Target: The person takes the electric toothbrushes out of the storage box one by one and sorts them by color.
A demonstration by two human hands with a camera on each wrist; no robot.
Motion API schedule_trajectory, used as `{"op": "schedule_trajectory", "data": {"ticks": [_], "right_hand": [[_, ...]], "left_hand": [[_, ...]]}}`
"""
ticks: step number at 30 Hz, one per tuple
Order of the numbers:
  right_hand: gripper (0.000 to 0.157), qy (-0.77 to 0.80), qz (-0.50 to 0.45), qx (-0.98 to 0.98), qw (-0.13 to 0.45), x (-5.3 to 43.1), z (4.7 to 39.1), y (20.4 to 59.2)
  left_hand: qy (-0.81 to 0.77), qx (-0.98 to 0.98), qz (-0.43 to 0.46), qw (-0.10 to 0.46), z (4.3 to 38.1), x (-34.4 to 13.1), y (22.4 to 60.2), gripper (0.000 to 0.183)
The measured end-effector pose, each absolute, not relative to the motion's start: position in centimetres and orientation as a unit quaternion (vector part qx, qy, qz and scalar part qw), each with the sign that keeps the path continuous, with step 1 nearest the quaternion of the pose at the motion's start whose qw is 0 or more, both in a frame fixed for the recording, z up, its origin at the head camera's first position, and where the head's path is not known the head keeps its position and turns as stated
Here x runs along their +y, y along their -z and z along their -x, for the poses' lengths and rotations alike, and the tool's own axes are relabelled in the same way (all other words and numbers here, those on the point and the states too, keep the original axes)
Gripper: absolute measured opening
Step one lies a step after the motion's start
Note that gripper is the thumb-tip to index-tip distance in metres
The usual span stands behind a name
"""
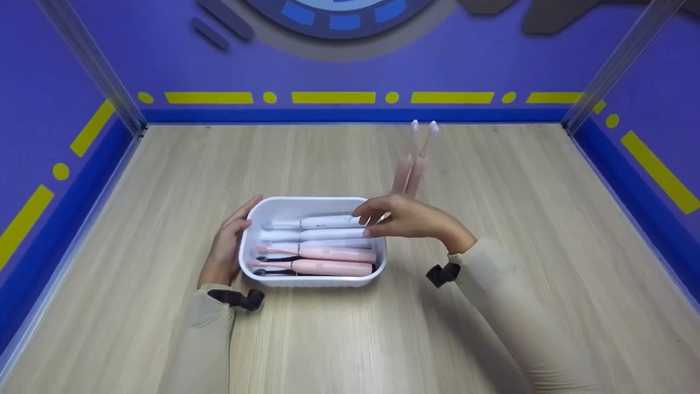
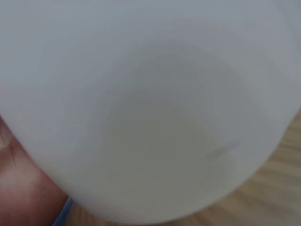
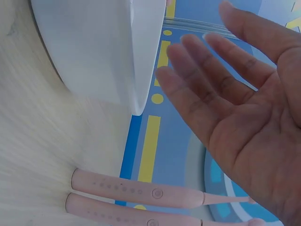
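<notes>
A white plastic bin (image 1: 314,281) stands on the table, holding electric toothbrushes laid side by side. White ones (image 1: 328,221) lie towards the back and pink ones (image 1: 333,267) towards the front; small black brush heads (image 1: 262,272) show at the lower left. My left hand (image 1: 227,246) rests its extended fingers against the bin's left outer side. Over the bin's right end hovers my right hand (image 1: 404,216), its fingers loosely bent and apart; the right wrist view shows nothing in its palm. Two pink electric toothbrushes (image 3: 136,188) stand upright behind it.
The wood-grain table (image 1: 328,339) is bounded by blue-purple panels (image 1: 333,76) with yellow markings at the back and sides. Metal posts (image 1: 618,65) rise at the rear corners. In the left wrist view, the bin's wall (image 2: 155,117) fills most of the picture.
</notes>
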State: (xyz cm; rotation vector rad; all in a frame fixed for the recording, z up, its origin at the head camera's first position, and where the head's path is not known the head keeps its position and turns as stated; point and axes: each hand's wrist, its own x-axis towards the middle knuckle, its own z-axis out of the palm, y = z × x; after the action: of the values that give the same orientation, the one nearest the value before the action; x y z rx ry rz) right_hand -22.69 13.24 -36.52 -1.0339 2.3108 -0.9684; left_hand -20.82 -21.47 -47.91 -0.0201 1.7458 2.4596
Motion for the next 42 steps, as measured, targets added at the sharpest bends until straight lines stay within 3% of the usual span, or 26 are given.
{"op": "schedule_trajectory", "data": {"ticks": [27, 42], "right_hand": [[0.043, 0.247, 0.404, 0.837, 0.273, 9.9, 24.3, 36.5], [0.04, 0.226, 0.366, 0.834, 0.345, 8.5, 24.6, 37.3]], "left_hand": [[-0.812, 0.58, 0.005, 0.063, 20.6, -21.8, 47.6, 0.057], [-0.818, 0.571, 0.004, 0.069, 20.7, -21.4, 47.8, 0.058]]}}
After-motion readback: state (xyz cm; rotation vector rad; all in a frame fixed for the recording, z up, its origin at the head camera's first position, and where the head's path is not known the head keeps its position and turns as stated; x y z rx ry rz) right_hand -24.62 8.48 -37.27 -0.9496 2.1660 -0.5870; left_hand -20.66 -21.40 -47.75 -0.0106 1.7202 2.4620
